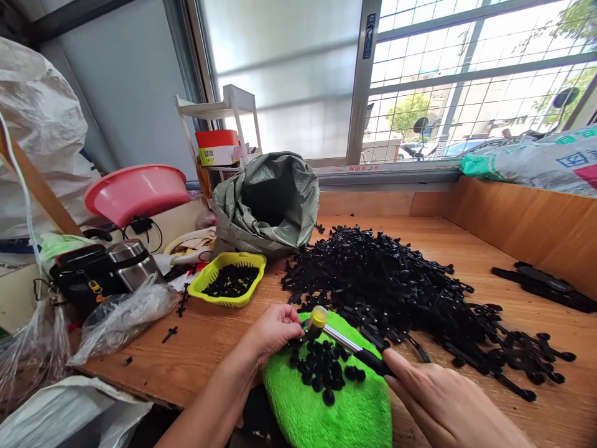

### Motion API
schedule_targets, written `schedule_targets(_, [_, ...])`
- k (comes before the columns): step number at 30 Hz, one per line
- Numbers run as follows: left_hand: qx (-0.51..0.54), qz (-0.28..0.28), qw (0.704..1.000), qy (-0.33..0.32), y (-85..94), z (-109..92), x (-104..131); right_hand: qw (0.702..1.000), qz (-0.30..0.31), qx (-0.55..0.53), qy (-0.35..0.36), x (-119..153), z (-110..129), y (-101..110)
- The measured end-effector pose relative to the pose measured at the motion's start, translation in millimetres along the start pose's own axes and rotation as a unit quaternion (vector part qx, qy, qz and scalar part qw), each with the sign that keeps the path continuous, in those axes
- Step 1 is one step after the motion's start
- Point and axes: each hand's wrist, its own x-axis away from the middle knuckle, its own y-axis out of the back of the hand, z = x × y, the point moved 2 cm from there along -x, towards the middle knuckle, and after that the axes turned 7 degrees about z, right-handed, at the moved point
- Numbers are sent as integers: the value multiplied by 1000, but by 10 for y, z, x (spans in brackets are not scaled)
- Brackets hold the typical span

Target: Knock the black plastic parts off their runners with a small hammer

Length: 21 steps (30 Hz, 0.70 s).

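The right hand point(441, 389), nearest the camera, is closed around the black grip of a yellow-faced hammer point(342, 339) with a bright metal shaft. The left hand point(278, 330) pinches a small black part point(297, 341) between thumb and fingers at the upper left edge of the green plush cloth point(326, 426); the hand hides most of the part's outline. The hammer head is just beyond the fingertips; contact with the part cannot be confirmed.

For good control, hold the part by its outer edge, with the fingertips clear of the hammer face. Use short, light strokes from the wrist, and land the face flat. The cloth is soft and likely to give, so seat the part firmly before each blow. Loose pieces should be moved aside if they crowd the striking point.

The loose black pieces point(328, 367) lie clustered on the cloth below the hammer. They are small and dark, several with round, disc-like ends and a slight sheen. Beyond the cloth, a heap of black strip-like parts point(373, 267), many round-ended, covers the middle of the wooden tabletop point(186, 373).
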Motion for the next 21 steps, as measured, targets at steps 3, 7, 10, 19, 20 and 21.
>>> schedule_targets(3, [-1, 4, 1000, -3, 1, 11, -16, 998, -15, -8, -64, 39, -43, -17])
schedule_targets(7, [-6, 3, 1000, -4, -1, 9, -15, 995, -24, -13, -96, 104, -56, -11])
schedule_targets(10, [-9, 3, 1000, 1, 1, 5, -3, 993, -32, -19, -113, 134, -67, -10])
schedule_targets(19, [-13, 7, 1000, 5, -1, 27, -20, 990, -44, -29, -133, 186, -128, -8])
schedule_targets(20, [-13, 8, 1000, 5, 1, 22, -19, 990, -47, -30, -133, 180, -127, 1])
schedule_targets(21, [-13, 10, 1000, 6, 8, 15, -12, 990, -49, -31, -132, 171, -126, 13])
